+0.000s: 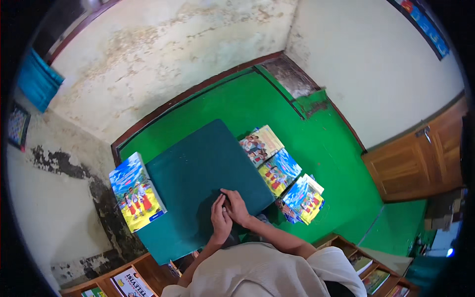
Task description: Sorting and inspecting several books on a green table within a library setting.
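Observation:
My left hand [221,219] and my right hand [238,208] are held together over the near right part of a dark green table [198,153]. Their fingers are bent and pressed close, the right fingers reaching over toward the left hand. Nothing shows in either hand, though the palms are turned away. At the table's left edge lies a stack of books [136,193] with a blue and yellow cover on top. To the right of the table stand several more book piles, among them a beige-covered one [262,144], a blue and yellow one [280,172] and another near my right forearm [303,198].
Wooden shelves with books stand behind me at the lower left [143,272] and lower right [341,242]. Green flooring [341,163] surrounds the table. Stained walls [198,44] rise beyond it, and a wooden door [420,153] is at the right.

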Motion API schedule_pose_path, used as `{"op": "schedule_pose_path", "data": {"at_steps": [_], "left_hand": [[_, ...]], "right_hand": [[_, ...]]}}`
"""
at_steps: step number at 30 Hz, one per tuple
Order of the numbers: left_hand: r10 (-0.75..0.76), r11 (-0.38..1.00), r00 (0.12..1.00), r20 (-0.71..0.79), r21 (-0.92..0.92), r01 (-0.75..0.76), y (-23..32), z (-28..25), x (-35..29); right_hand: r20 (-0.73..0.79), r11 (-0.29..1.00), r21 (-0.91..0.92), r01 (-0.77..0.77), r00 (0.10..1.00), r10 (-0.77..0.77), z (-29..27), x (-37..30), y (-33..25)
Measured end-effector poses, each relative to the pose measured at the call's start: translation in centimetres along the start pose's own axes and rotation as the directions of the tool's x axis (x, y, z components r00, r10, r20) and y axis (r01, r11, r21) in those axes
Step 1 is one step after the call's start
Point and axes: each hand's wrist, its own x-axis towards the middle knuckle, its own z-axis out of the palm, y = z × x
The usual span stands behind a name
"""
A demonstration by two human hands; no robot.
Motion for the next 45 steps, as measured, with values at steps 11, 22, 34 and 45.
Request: {"op": "schedule_pose_path", "data": {"at_steps": [11, 22, 34, 45], "left_hand": [[0.202, 0.977, 0.904, 0.377, -0.147, -0.157, 4.5, 10.0, -0.8], [0.084, 0.993, 0.838, 0.54, -0.12, -0.022, 3.8, 22.3, -5.7], [-0.153, 0.984, 0.674, 0.722, 0.053, 0.168, -8.2, 34.5, -9.9], [-0.18, 0.981, 0.568, 0.803, 0.104, 0.164, -12.6, 34.3, -11.4]], "right_hand": [[-0.381, 0.976, 0.108, -0.188, 0.899, 0.215, -9.4, -5.7, 3.7], [-0.569, 0.858, -0.004, -0.514, 0.707, 0.421, -14.2, -12.5, 14.4], [-0.576, 0.273, -0.45, -0.85, 0.51, 0.639, -11.5, -18.3, 32.9], [-0.537, 0.04, -0.745, -0.666, 0.634, 0.556, -8.3, -22.4, 39.9]]}}
